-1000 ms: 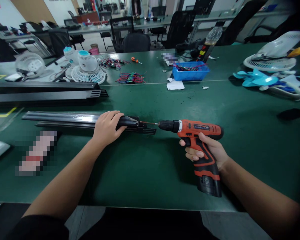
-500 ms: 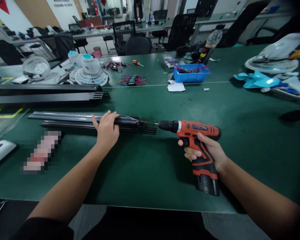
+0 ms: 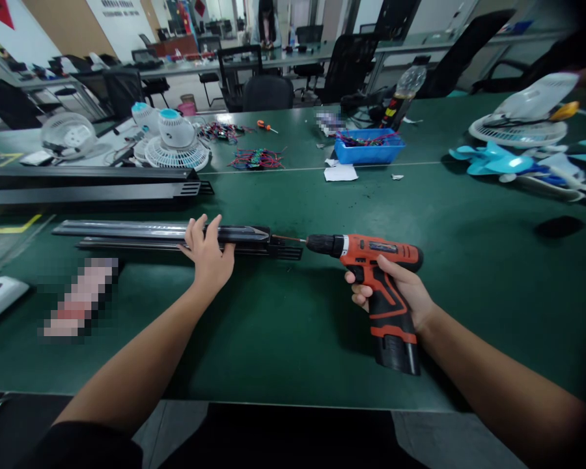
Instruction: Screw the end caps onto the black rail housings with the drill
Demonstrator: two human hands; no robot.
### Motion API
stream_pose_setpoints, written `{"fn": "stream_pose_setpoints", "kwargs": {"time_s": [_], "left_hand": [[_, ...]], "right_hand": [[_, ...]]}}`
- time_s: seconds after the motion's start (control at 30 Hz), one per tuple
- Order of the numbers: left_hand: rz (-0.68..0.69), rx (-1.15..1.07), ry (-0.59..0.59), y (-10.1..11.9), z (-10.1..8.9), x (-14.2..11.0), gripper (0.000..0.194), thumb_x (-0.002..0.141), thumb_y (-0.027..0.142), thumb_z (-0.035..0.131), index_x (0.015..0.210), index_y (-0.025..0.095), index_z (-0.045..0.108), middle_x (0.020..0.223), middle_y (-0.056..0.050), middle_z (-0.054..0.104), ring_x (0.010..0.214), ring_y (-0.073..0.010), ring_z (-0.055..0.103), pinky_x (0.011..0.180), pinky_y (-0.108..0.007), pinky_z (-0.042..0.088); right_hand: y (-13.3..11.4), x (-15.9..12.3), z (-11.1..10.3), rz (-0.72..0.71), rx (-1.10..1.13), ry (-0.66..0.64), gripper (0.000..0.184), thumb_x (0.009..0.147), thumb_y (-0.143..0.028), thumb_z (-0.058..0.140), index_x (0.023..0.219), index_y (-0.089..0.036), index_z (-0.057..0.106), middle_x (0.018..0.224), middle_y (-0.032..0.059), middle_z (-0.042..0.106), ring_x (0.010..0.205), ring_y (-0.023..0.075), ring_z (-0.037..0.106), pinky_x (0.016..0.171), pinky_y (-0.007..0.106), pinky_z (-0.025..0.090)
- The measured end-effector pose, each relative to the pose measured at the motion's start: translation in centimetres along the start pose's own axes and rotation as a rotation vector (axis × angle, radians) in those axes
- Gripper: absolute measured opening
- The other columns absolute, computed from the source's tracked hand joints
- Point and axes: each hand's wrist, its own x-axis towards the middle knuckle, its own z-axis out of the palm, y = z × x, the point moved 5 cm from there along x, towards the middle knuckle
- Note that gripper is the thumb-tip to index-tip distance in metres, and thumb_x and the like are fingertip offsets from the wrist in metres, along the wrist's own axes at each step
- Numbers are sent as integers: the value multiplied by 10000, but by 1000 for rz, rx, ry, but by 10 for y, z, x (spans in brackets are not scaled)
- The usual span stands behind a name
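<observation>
In the head view my right hand [image 3: 395, 286] is wrapped round the grip of an orange and black cordless drill [image 3: 381, 253]. The drill points left, and its long thin bit [image 3: 289, 239] reaches the right end of a long dark plastic-looking strip [image 3: 127, 229]. Whether the bit's tip touches the strip is hard to see. My left hand [image 3: 209, 255] grips that strip near its right end, fingers over the top and thumb on the near side. Beneath and beside the strip lies a long black slotted piece [image 3: 287, 253].
More long black pieces [image 3: 151, 189] lie behind, at left. Further back are white fan parts [image 3: 176, 146], wire bundles [image 3: 256, 158], an orange screwdriver [image 3: 267, 126] and a blue box [image 3: 368, 148]. Blue fan blades [image 3: 498, 159] lie right, a white object [image 3: 2, 296] left. A person [image 3: 267, 29] is at the far table.
The fingers of my left hand have shifted and are more raised and bent over the strip. The view has moved slightly; the drill stays in line with the strip's end.
</observation>
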Motion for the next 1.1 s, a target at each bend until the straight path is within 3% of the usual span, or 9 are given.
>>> {"fn": "stream_pose_setpoints", "kwargs": {"time_s": [0.1, 0.23, 0.3, 0.4, 0.5, 0.67, 0.77, 0.93, 1.1], "left_hand": [[-34, 2, 47, -3, -4, 0, 613, 914, 317, 705, 1504, 256, 549, 1699, -221, 365, 1667, -518, 181, 1289, -829, 151], [-167, -23, 159, -8, -15, 1, 999, 804, 381, 847, 1635, 236, 312, 1764, -284, 142, 1678, -554, 53, 1273, -854, 101], [-240, -69, 180, -11, -18, 1, 1169, 753, 393, 892, 1673, 214, 193, 1762, -323, 81, 1679, -557, 40, 1272, -855, 94], [-299, -128, 195, -14, -20, 0, 1251, 740, 412, 908, 1689, 214, 118, 1756, -335, 44, 1682, -552, 19, 1286, -838, 74], [-317, -163, 212, -17, -18, -2, 1166, 758, 409, 900, 1694, 276, 217, 1767, -274, 49, 1678, -551, 41, 1294, -828, 120], [-299, -134, 143, -25, -10, -2, 586, 814, 403, 866, 1362, 278, 702, 1777, -144, 68, 1660, -571, 115, 1309, -764, 262], [-253, -72, 142, -27, -11, 1, 428, 842, 399, 841, 1238, 256, 766, 1775, -108, 87, 1654, -565, 174, 1325, -747, 268], [-226, -11, 121, -30, -18, 6, 387, 833, 398, 848, 1180, 238, 789, 1783, -128, 107, 1652, -573, 194, 1334, -774, 213], [-148, -38, 123, -35, -19, 7, 391, 847, 436, 856, 1183, 252, 779, 1749, -139, 239, 1629, -521, 303, 1282, -716, 383]], "right_hand": [[0, -1, 2, 15, -10, -25, 463, 834, -588, 901, 1026, -186, 775, 682, 21, 693, 635, 176, 672, 591, 262, 648], [-4, -1, 7, -58, -29, -24, 401, 894, -544, 852, 1072, -199, 750, 788, 44, 737, 616, 161, 622, 579, 274, 634], [-5, -1, 9, -98, -31, -8, 368, 920, -516, 825, 1094, -203, 742, 888, 62, 772, 604, 144, 605, 592, 280, 632], [-2, 0, 10, -125, -18, 10, 374, 927, -501, 810, 1135, -198, 740, 922, 69, 783, 581, 131, 599, 599, 282, 626], [1, 1, 9, -123, -13, -2, 394, 917, -498, 817, 1160, -198, 738, 920, 64, 786, 570, 127, 599, 583, 273, 614], [2, 1, 13, -127, -40, -39, 330, 963, -496, 763, 1104, -199, 738, 906, 62, 778, 561, 121, 571, 588, 272, 615], [2, 1, 16, -136, -56, -47, 318, 969, -501, 758, 1067, -200, 737, 912, 64, 771, 540, 110, 524, 578, 274, 605], [1, 1, 18, -144, -58, -46, 330, 946, -508, 783, 1044, -195, 752, 905, 61, 766, 524, 101, 479, 556, 271, 581], [2, 0, 17, -145, -52, -38, 325, 956, -492, 761, 1057, -183, 753, 930, 81, 768, 520, 109, 467, 547, 294, 567]]}}
